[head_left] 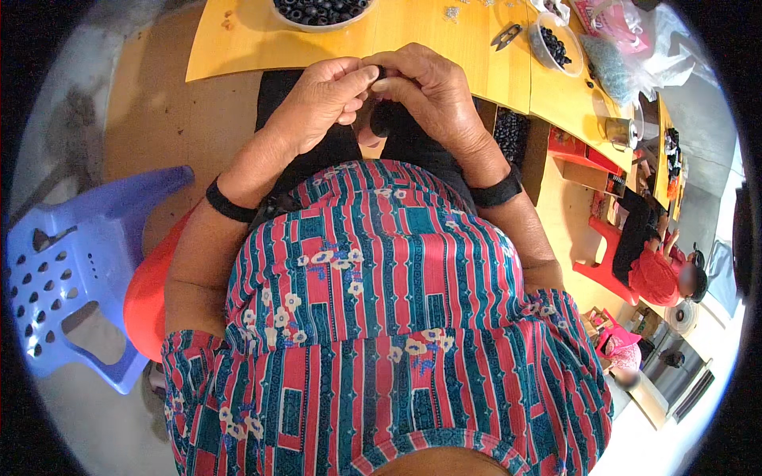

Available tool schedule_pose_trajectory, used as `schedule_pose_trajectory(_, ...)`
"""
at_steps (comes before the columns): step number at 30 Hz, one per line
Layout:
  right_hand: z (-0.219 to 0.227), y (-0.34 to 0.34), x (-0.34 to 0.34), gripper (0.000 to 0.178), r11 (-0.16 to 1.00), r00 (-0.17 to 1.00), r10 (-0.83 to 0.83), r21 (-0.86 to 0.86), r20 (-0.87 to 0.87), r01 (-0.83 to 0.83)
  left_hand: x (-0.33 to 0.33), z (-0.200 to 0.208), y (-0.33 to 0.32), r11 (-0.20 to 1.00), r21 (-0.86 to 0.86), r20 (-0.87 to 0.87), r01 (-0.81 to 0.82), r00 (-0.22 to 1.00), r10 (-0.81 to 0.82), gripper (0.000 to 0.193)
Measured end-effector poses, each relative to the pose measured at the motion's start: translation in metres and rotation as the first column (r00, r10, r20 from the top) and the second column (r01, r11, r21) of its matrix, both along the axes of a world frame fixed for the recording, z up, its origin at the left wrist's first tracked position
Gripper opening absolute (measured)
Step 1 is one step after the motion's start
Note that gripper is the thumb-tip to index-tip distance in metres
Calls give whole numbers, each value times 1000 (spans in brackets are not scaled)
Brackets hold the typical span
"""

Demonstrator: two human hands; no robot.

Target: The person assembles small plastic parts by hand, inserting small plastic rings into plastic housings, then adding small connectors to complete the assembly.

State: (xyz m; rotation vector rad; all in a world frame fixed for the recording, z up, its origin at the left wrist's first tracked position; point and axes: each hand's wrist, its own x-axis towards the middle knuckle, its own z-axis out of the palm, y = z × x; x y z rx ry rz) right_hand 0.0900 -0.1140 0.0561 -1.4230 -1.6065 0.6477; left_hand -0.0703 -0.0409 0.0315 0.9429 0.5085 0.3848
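Observation:
Above my lap, at the near edge of the yellow table [238, 55], my two hands meet fingertip to fingertip. Thumb and fingers of my left hand [321, 99] are pinched together, and my right hand [436, 87] pinches from the other side. Between them is a small black ring-like piece [379, 73], mostly covered by the fingers. A thin dark strand seems to hang below my left hand. Just beyond the hands stands a white bowl [327, 27] full of black rings [317, 9].
Thread snips [506, 36] lie right of my hands, beside a clear tub [578, 67] of black pieces. Farther right are plastic bags [671, 59] and a metal cup [619, 132]. A blue plastic chair [71, 262] stands at left. Two people sit at the far right.

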Motion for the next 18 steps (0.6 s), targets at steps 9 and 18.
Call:
schedule_pose_trajectory(9,2,-6,-5,26,1000,990,-14,13,141,12,-3,4,7,710,703,-55,-22,995,85,34)
schedule_pose_trajectory(18,8,-9,-4,27,985,996,-57,168,73,44,4,19,0,309,950,6,-52,989,146,44)
